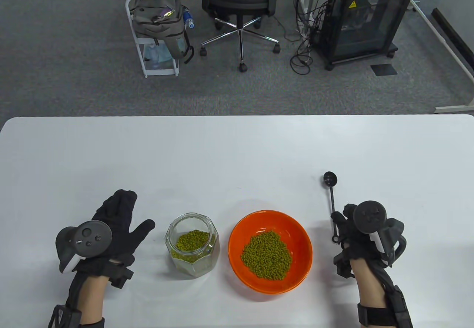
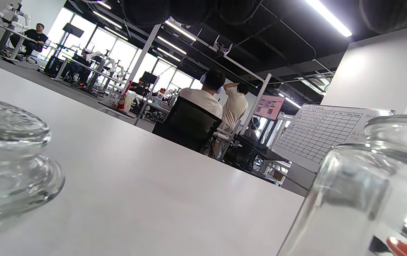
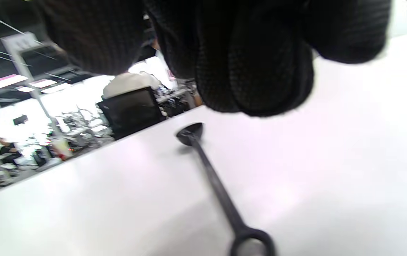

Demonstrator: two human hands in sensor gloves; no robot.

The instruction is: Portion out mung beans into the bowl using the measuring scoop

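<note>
The curled right hand (image 1: 353, 231) is beside the slim black measuring scoop (image 1: 331, 198), whether gripping I cannot tell; the left hand (image 1: 111, 224) lies flat, open. A careless sweep toward nine o'clock could tip the orange bowl of mung beans (image 1: 269, 250).

— How do our hands look?
— Our left hand (image 1: 118, 220) lies flat, palm down, fingers straight and thumb out to the side. It holds nothing.
— And the other one?
— Our right hand (image 1: 351, 228) has its fingers (image 3: 260, 71) curled downward. We cannot tell if they grip anything.

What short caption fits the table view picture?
Gloved hands rest beside a jar and orange bowl of mung beans; the black scoop lies by the right hand.
</note>
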